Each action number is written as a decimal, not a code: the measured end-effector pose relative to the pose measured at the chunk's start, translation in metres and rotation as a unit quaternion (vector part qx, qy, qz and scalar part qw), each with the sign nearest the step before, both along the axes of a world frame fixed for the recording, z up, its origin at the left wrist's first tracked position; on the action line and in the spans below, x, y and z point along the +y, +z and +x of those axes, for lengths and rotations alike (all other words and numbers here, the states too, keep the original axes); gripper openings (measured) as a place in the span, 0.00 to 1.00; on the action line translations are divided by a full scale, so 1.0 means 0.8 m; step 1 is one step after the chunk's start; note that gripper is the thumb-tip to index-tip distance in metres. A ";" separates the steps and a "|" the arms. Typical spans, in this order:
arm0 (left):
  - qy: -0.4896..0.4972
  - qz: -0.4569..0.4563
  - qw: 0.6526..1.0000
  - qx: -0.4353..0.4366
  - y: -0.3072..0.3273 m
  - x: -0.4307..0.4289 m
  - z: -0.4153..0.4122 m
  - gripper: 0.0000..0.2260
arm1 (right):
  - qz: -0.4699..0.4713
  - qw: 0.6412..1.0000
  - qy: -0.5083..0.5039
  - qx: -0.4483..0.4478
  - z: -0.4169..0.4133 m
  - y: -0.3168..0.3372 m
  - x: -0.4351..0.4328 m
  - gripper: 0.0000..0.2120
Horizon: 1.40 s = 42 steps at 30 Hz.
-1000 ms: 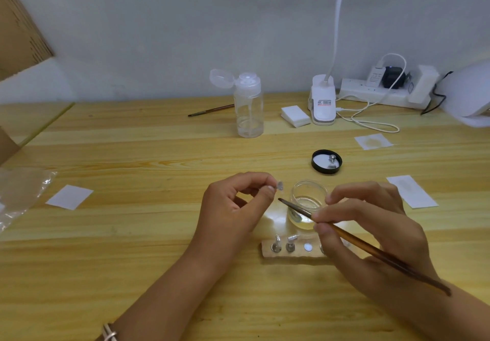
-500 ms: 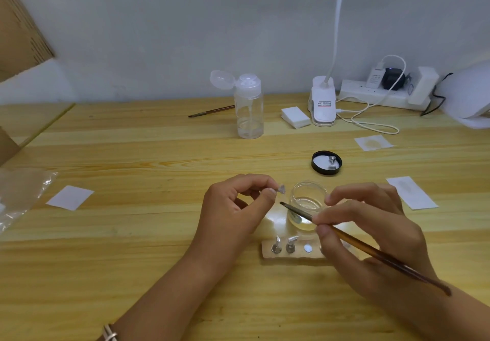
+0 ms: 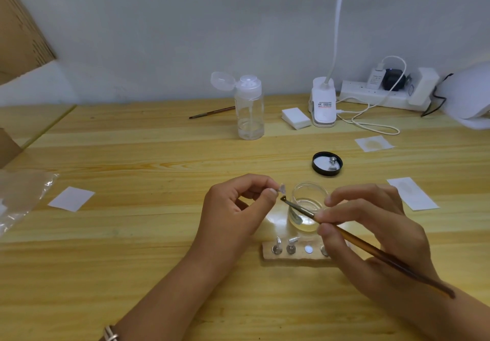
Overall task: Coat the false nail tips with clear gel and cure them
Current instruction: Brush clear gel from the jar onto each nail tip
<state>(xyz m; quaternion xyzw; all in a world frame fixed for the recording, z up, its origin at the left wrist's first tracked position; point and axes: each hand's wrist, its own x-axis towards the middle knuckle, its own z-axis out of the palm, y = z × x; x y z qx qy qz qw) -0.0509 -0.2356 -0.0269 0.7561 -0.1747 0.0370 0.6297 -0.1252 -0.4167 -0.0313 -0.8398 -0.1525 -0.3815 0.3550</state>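
the right hand pinches a thin brown brush between thumb and fingertips, handle trailing off toward 4 o'clock, bristle end pointing to 10 o'clock. half a second ago that tip sat a little lower and farther from the left hand; now it has crept up to just under the nail tip, close but, as far as one can tell, not yet touching. the left hand is closed in a pinch on the small stand that carries this clear tip, holding it raised at about 9 o'clock from the glass jar of clear gel, and it has barely shifted. this probably means the brush is loaded and the first stroke on this tip is about to land. at 6 o'clock from the jar lies the wooden holder, two mounted tips standing in it, one socket bare, another partly hidden by the right hand. at 12 o'clock from the jar rests the black lid with one more stand on it. at 12 o'clock beyond that stands the white lamp, which may be the curing light; no curing has started.
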 end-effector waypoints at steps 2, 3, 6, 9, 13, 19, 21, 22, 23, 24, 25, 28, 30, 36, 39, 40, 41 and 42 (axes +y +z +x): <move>0.000 0.002 1.000 0.001 0.000 0.000 0.000 0.09 | 0.005 1.000 0.004 -0.003 -0.001 0.000 0.000 0.08; -0.001 0.003 1.000 0.002 0.001 0.000 0.001 0.09 | 0.005 1.000 0.004 -0.007 0.000 0.001 0.000 0.08; -0.005 0.004 1.000 0.005 0.000 0.000 0.000 0.08 | 0.004 1.000 -0.003 -0.013 0.002 0.001 -0.002 0.07; -0.012 -0.010 1.000 0.010 -0.001 -0.001 -0.001 0.04 | 0.002 1.000 -0.014 -0.007 0.005 0.000 -0.002 0.06; -0.015 -0.015 1.000 0.014 0.000 -0.001 -0.001 0.04 | 0.000 1.000 0.002 -0.003 0.004 -0.002 -0.001 0.07; -0.016 -0.013 1.000 0.010 0.002 -0.001 -0.002 0.04 | 0.012 1.000 0.016 -0.004 0.000 -0.001 -0.001 0.08; -0.017 -0.013 1.000 0.013 0.003 -0.001 -0.002 0.04 | 0.013 1.000 0.004 -0.009 0.001 0.000 -0.002 0.08; -0.017 -0.013 1.000 0.014 0.003 -0.001 -0.003 0.04 | 0.015 1.000 -0.002 -0.008 0.001 0.000 -0.003 0.08; -0.018 -0.013 1.000 0.014 0.004 -0.001 -0.003 0.04 | 0.016 1.000 -0.006 -0.006 0.002 0.001 -0.003 0.07; -0.020 -0.014 1.000 0.015 0.004 -0.002 -0.004 0.04 | 0.015 1.000 -0.008 -0.006 0.003 0.001 -0.003 0.07; -0.022 -0.014 1.000 0.016 0.004 -0.002 -0.004 0.04 | 0.013 1.000 -0.007 -0.007 0.003 0.000 -0.003 0.07; -0.022 -0.014 0.999 0.021 0.004 -0.001 -0.004 0.04 | 0.015 1.000 0.008 -0.005 0.003 -0.002 -0.002 0.07; -0.020 -0.013 1.000 0.020 0.003 -0.001 -0.004 0.04 | 0.018 1.000 0.017 -0.002 0.002 -0.003 -0.002 0.07; -0.021 -0.009 1.000 0.018 0.005 -0.001 -0.005 0.04 | 0.022 0.999 0.024 -0.005 0.000 -0.002 -0.003 0.08; -0.024 -0.010 0.999 0.022 0.006 -0.002 -0.006 0.04 | 0.029 1.000 -0.003 -0.006 0.002 -0.001 -0.003 0.07; -0.026 -0.011 0.999 0.022 0.006 -0.002 -0.006 0.04 | 0.032 0.999 -0.008 -0.003 0.002 -0.001 -0.003 0.07; -0.027 -0.010 0.999 0.022 0.006 -0.003 -0.006 0.04 | 0.031 0.999 -0.011 -0.002 0.003 -0.001 -0.002 0.07; -0.027 -0.009 0.999 0.020 0.006 -0.003 -0.006 0.04 | 0.027 1.000 -0.009 -0.002 0.004 -0.001 -0.002 0.07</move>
